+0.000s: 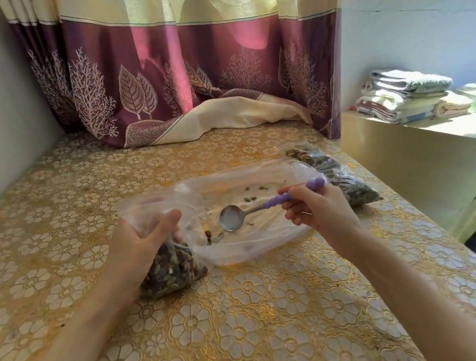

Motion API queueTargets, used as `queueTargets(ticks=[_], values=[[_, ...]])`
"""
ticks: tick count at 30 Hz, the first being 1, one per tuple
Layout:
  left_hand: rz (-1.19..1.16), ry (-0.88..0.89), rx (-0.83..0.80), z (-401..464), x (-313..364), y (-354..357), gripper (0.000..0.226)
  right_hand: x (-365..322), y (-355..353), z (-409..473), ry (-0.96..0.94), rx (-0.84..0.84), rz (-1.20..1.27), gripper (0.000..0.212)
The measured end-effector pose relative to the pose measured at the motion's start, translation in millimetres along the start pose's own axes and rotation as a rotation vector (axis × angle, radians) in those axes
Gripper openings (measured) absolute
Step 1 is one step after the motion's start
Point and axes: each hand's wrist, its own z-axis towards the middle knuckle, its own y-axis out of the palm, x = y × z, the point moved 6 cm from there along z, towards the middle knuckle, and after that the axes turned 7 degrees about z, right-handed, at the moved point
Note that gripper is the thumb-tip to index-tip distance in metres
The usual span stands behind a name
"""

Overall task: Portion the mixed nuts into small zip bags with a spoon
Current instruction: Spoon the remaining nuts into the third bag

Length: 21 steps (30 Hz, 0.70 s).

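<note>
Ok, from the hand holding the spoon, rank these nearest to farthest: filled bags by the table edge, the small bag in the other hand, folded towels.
From the right hand:
1. Filled bags, just behind it, at the table's right edge.
2. Small bag, across to the left, held by the left hand.
3. Folded towels, far right, off the table.

table (pixel 252 331) | gold floral cloth | nut bags (pixel 337 178), curtain hem (pixel 231 117)

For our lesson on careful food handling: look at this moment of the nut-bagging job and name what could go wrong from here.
1. The left hand grips the small zip bag near its top; if the mouth sags, spooned nuts may spill onto the tablecloth.
2. The big plastic bag holds only scattered bits, so the spoon in the right hand may snag or drag the loose film.
</note>
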Motion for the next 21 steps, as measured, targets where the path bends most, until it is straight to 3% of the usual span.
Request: queueTargets(ticks=[5,11,15,19,21], values=[[0.020,-0.014,0.002,2.7,-6.5,1.2,0.049,4.2,9.4,-0.1,-0.004,-0.077,-0.052,0.017],[0.050,-0.010,0.013,4.7,-12.8,2.6,0.044,7.4,14.5,-2.3,-0.035,-0.119,-0.070,0.021],[0.049,-0.013,-0.037,3.5,-13.9,5.1,0.047,16.4,15.4,-0.8,0.027,-0.140,-0.014,0.019],[0.048,-0.021,-0.017,0.7,-9.3,7.7,0.036,23.7,20.3,-0.5,0.076,-0.166,0.027,0.021],[0.062,-0.005,-0.021,0.8,-9.4,8.6,0.046,26.1,22.0,-0.5,0.114,-0.171,0.035,0.023]])
